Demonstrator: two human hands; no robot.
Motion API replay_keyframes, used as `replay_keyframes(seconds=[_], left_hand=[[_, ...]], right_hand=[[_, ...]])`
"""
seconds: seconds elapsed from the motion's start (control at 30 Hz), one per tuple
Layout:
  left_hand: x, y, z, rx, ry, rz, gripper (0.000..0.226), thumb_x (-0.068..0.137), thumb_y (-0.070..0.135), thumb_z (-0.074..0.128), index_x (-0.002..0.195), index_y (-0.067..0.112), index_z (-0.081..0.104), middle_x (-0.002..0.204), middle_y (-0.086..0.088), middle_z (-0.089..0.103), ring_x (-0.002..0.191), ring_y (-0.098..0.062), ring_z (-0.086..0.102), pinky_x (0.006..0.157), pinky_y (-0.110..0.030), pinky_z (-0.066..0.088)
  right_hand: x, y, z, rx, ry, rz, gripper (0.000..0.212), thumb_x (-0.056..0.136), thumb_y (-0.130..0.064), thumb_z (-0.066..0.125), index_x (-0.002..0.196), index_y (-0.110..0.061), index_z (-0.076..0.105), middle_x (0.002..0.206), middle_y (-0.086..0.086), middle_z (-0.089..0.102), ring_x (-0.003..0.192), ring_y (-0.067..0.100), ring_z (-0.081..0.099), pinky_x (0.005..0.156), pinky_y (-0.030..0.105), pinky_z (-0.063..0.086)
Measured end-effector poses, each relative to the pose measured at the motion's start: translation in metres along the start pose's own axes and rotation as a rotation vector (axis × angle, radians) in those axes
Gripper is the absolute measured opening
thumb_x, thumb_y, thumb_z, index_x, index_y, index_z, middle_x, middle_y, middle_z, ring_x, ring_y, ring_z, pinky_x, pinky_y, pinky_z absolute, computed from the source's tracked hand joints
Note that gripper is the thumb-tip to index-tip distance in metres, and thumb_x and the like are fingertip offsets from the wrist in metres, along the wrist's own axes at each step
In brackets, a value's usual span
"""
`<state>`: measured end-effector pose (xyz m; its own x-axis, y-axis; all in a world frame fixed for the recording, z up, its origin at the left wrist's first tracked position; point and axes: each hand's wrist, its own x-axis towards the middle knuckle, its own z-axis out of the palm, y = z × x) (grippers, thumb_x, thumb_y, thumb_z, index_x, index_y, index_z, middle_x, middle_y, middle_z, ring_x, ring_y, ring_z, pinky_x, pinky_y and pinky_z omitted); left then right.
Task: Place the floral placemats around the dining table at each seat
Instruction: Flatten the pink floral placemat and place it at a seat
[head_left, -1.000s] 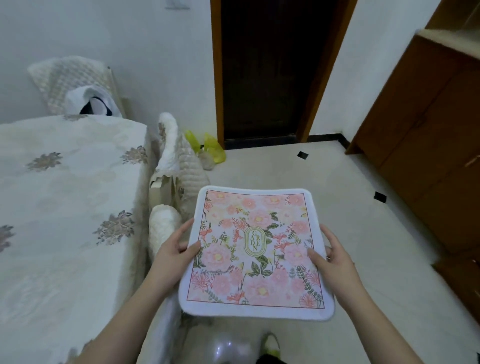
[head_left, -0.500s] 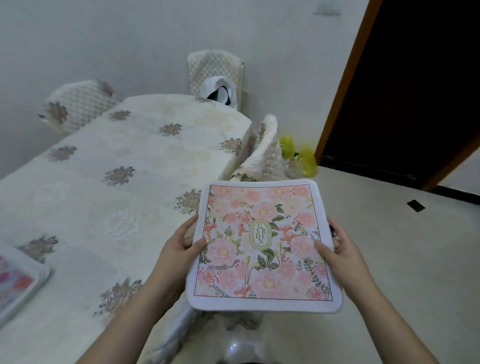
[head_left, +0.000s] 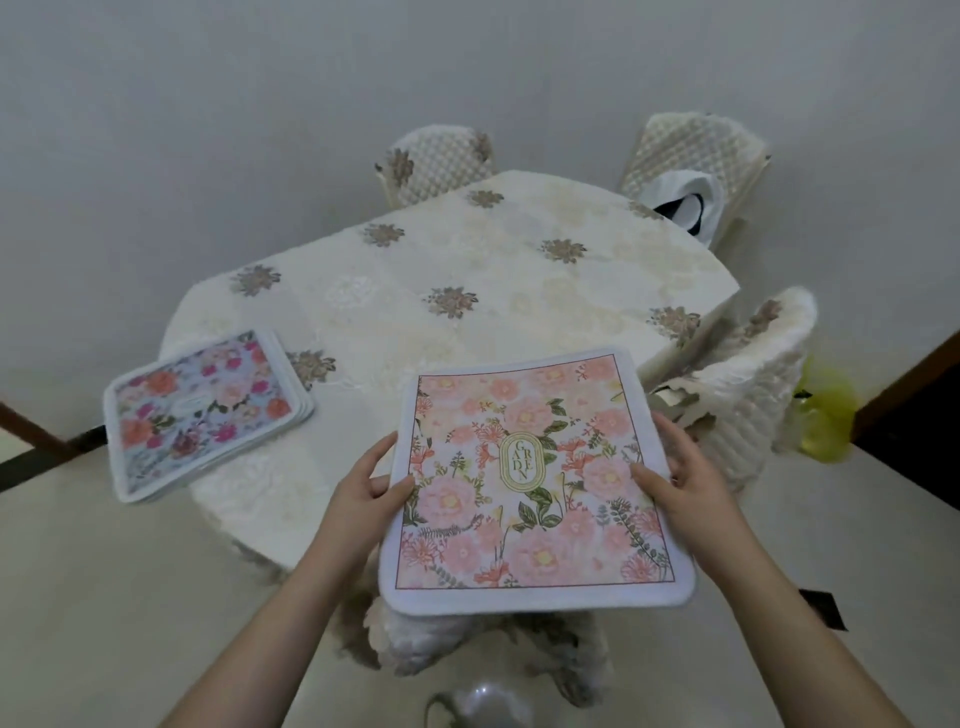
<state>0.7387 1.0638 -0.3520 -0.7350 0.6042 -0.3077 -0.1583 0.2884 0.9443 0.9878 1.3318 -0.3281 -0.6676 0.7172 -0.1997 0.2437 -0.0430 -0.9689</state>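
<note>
While both thumbs lie flat on the printed face and the fingers curl underneath, the left hand (head_left: 371, 486) and right hand (head_left: 680, 475) pinch the pink placemat (head_left: 524, 483) at its two side edges. It hangs level over the near edge of the table (head_left: 467, 270), above a chair (head_left: 498, 644). The sheet keeps flat between the grips: judged light, thin, fairly stiff, not fragile. A stack of placemats (head_left: 208, 410) lies on the table's left corner.

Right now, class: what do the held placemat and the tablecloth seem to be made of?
Pink placemat: apparently soft printed fabric; matte, thick rounded white border, slight sag at its edges between both hands.
Tablecloth: probably cream woven or lace-like cloth; textured weave, embroidered-looking brown flowers, draped edges.
</note>
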Motion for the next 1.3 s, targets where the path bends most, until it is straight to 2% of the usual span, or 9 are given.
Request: replay_keyframes(seconds=[0.1,0.23,0.4,0.7,0.77,0.87,1.03,1.17,1.3], left_hand=[[0.006,-0.009,-0.028,-0.029,0.056,-0.023,0.058,0.096,0.018,0.065,0.143,0.045,0.043,0.094,-0.006,0.079,0.086,-0.027,0.077,0.073,-0.048,0.061],[0.015,-0.023,-0.064,-0.063,0.125,-0.058,0.058,0.096,0.019,0.065,0.143,0.045,0.042,0.095,-0.005,0.079,0.087,-0.026,0.077,0.077,-0.051,0.061],[0.026,-0.037,-0.094,-0.078,0.21,-0.108,0.059,0.097,0.017,0.064,0.147,0.04,0.04,0.092,-0.002,0.079,0.085,-0.022,0.077,0.078,-0.052,0.061],[0.036,-0.056,-0.111,-0.093,0.372,-0.168,0.061,0.097,0.021,0.064,0.149,0.037,0.036,0.089,0.007,0.079,0.076,-0.01,0.075,0.061,-0.031,0.057],[0.04,-0.063,-0.11,-0.098,0.405,-0.193,0.056,0.097,0.021,0.064,0.146,0.033,0.04,0.089,0.005,0.078,0.075,-0.009,0.075,0.061,-0.031,0.058],[0.051,-0.073,-0.105,-0.051,0.449,-0.239,0.041,0.097,0.022,0.064,0.136,0.023,0.052,0.09,0.008,0.074,0.071,-0.008,0.075,0.055,-0.025,0.057],[0.067,-0.086,-0.086,-0.004,0.478,-0.315,0.029,0.096,0.019,0.063,0.125,0.018,0.058,0.097,0.005,0.073,0.08,-0.012,0.074,0.062,-0.028,0.059],[0.081,-0.093,-0.069,0.009,0.516,-0.343,0.026,0.097,0.017,0.062,0.123,0.019,0.058,0.1,0.004,0.073,0.083,-0.013,0.073,0.063,-0.027,0.06],[0.094,-0.097,-0.059,0.153,0.521,-0.357,0.026,0.098,0.021,0.061,0.124,0.022,0.058,0.105,0.003,0.07,0.092,-0.018,0.069,0.083,-0.042,0.06]], right_hand=[[0.025,-0.008,0.034,-0.035,-0.047,0.006,0.063,0.094,-0.014,0.066,0.127,-0.063,0.046,0.1,0.001,0.077,0.08,0.029,0.076,0.059,0.043,0.062],[0.053,-0.013,0.079,-0.073,-0.106,0.013,0.062,0.094,-0.015,0.067,0.135,-0.054,0.042,0.107,-0.01,0.075,0.082,0.021,0.076,0.058,0.034,0.061],[0.085,-0.014,0.128,-0.139,-0.174,0.028,0.06,0.095,-0.01,0.064,0.14,-0.043,0.042,0.105,0.006,0.075,0.081,0.029,0.076,0.06,0.043,0.062],[0.131,-0.014,0.18,-0.302,-0.25,0.102,0.051,0.095,-0.024,0.065,0.136,-0.044,0.041,0.094,-0.003,0.073,0.069,0.019,0.075,0.05,0.033,0.059],[0.14,-0.011,0.186,-0.326,-0.254,0.108,0.044,0.095,-0.025,0.065,0.132,-0.04,0.044,0.091,-0.007,0.073,0.065,0.016,0.074,0.047,0.029,0.057],[0.158,-0.002,0.191,-0.335,-0.285,0.13,0.035,0.096,-0.023,0.063,0.128,-0.031,0.049,0.095,-0.005,0.074,0.068,0.017,0.075,0.052,0.034,0.06],[0.189,0.015,0.189,-0.446,-0.321,0.137,0.029,0.098,-0.024,0.06,0.126,-0.026,0.051,0.094,-0.003,0.072,0.06,0.011,0.072,0.047,0.025,0.054],[0.213,0.029,0.185,-0.495,-0.335,0.133,0.026,0.098,-0.025,0.06,0.123,-0.025,0.053,0.093,-0.004,0.071,0.064,0.013,0.071,0.05,0.027,0.055],[0.229,0.041,0.183,-0.512,-0.333,0.095,0.021,0.098,-0.026,0.059,0.117,-0.024,0.053,0.096,-0.002,0.068,0.077,0.022,0.07,0.062,0.039,0.061]])
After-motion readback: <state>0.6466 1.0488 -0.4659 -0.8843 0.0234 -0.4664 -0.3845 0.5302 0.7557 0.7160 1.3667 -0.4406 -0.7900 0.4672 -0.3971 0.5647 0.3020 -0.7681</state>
